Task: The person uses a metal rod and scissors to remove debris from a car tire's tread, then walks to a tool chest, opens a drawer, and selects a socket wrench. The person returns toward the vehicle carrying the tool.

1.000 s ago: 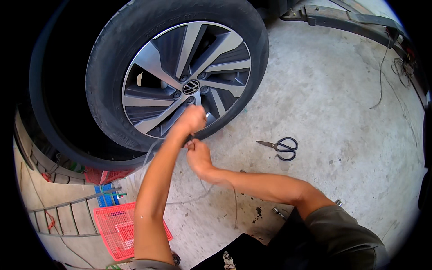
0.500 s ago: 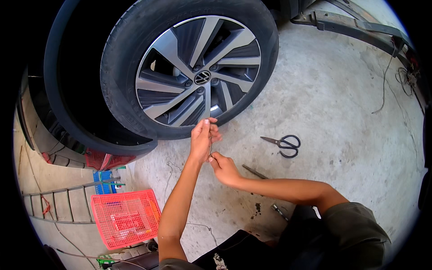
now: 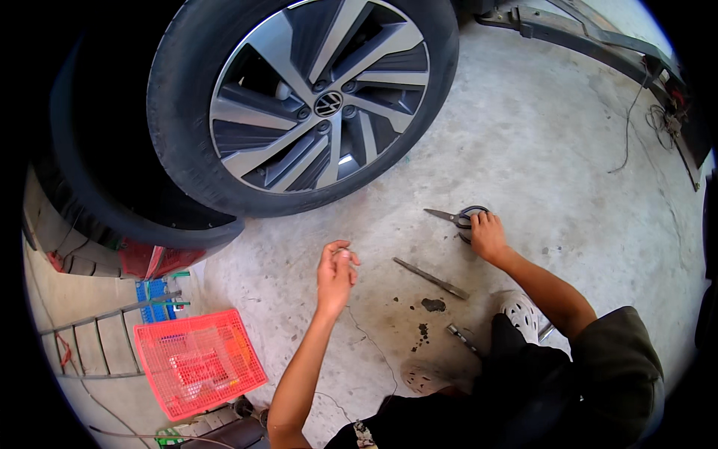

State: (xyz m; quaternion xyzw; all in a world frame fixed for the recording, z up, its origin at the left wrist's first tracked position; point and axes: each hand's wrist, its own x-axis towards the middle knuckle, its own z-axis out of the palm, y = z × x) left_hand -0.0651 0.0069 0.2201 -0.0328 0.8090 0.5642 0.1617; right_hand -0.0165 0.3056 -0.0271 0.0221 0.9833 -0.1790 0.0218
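Observation:
My right hand (image 3: 488, 238) reaches down to the concrete floor, its fingers closed round the black looped handles of the scissors (image 3: 446, 216). The blades point left, toward the tyre. My left hand (image 3: 336, 278) is raised near the middle of the view, fingers curled and thumb pressed in. A thin wire (image 3: 368, 334) trails from beside this hand down toward my lap; its end in the fingers is hidden. Ahead stands a car wheel (image 3: 327, 105) with a dark tyre and silver-and-grey spokes.
A metal bar (image 3: 430, 278) and a short socket tool (image 3: 464, 339) lie on the floor near my shoes. At lower left is a red plastic basket (image 3: 243, 367), with a ladder-like metal frame (image 3: 90, 348) beyond it. Dark steel beams (image 3: 576, 41) stand at the far right.
My right hand has left my left hand and moved right onto the scissors' handles. My left hand has come lower and nearer. The view has shifted, showing more floor and my shoes.

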